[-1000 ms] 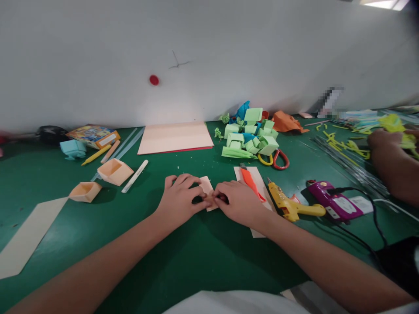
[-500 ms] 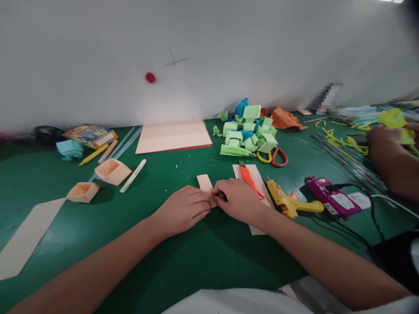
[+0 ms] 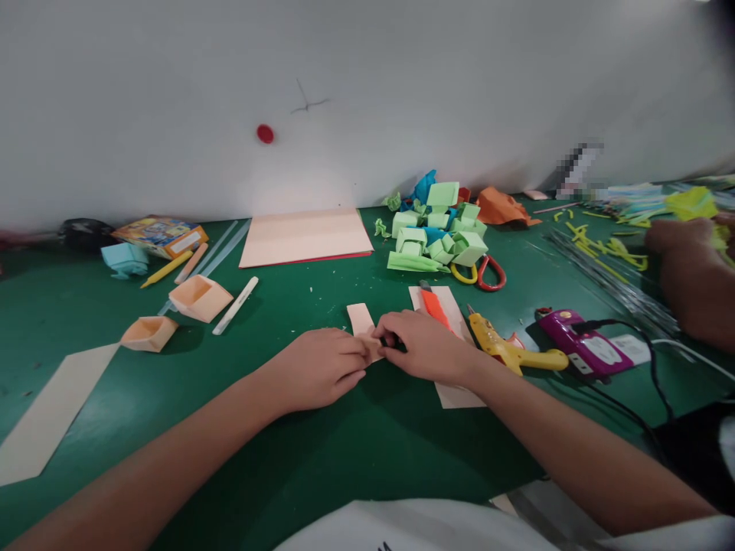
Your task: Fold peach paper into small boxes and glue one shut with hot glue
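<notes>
A small strip of pale peach paper (image 3: 360, 316) lies on the green table, its near end folded. My left hand (image 3: 321, 369) pinches that folded end from the left. From the right, the thumb and fingers of my right hand (image 3: 423, 348) close on the same end, so part of the fold is hidden. Under and beside my right wrist is a longer peach sheet (image 3: 456, 394) with an orange utility knife (image 3: 436, 310) on it. To the left sit two folded peach paper boxes, a larger one (image 3: 202, 301) and a smaller one (image 3: 149, 335).
A yellow glue gun (image 3: 505, 348) and a purple power strip (image 3: 591, 344) with cables lie right. Scissors (image 3: 491, 274) are beside green folded papers (image 3: 439, 229). Peach sheets (image 3: 304, 239) rest by the wall. Another person's hand (image 3: 689, 252) is at far right.
My fingers have shifted slightly at the folded end, showing a little more of the fold. The view has moved slightly; the other things lie as before.
</notes>
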The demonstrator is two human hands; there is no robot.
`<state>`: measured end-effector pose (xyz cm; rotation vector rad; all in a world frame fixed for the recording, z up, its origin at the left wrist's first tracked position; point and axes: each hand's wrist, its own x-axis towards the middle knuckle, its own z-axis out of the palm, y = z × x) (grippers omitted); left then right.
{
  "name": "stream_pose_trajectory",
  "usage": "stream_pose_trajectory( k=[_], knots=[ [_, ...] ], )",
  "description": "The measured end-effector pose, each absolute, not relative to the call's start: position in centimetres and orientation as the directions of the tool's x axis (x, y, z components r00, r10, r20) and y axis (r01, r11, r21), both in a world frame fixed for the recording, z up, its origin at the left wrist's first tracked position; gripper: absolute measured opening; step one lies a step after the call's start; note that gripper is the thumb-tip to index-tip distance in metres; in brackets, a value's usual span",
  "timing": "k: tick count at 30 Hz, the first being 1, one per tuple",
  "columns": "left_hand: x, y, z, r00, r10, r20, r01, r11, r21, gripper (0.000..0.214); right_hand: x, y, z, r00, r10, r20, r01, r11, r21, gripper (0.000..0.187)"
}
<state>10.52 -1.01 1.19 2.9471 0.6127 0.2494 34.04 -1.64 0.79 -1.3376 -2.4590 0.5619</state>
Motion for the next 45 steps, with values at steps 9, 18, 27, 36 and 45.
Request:
stream_pose_trajectory(
  k=[9, 18, 27, 36, 45],
  knots=[
    [10.2, -1.6, 1.5, 0.907, 0.417, 0.055, 0.399, -0.894, 0.204, 0.026, 33.3, -2.9, 1.3, -0.486, 0.869, 0.089, 0.83, 0.491, -0.263, 0.016],
    [10.6, -1.9, 1.7, 0.896, 0.435, 0.092, 0.405, -0.883, 0.238, 0.025, 32.7, -6.0, 3.4, -0.687, 0.727, 0.023, 0.726, 0.687, -0.043, 0.03],
    [10.7, -0.8, 2.0, 0.883, 0.457, 0.108, 0.418, -0.87, 0.264, 0.024, 33.6, -5.9, 4.5, -0.695, 0.717, -0.053, 0.714, 0.68, -0.166, 0.035],
    [12.0, -0.9, 0.0, 0.873, 0.452, 0.184, 0.448, -0.892, 0.069, 0.013, 33.2, -4.6, 2.8, -0.628, 0.778, 0.012, 0.754, 0.612, -0.237, 0.021],
    [11.7, -0.9, -0.3, 0.683, 0.402, 0.609, 0.387, -0.907, 0.164, 0.027, 33.7, -3.5, 1.6, -0.505, 0.815, 0.285, 0.766, 0.575, -0.288, 0.014]
  ],
)
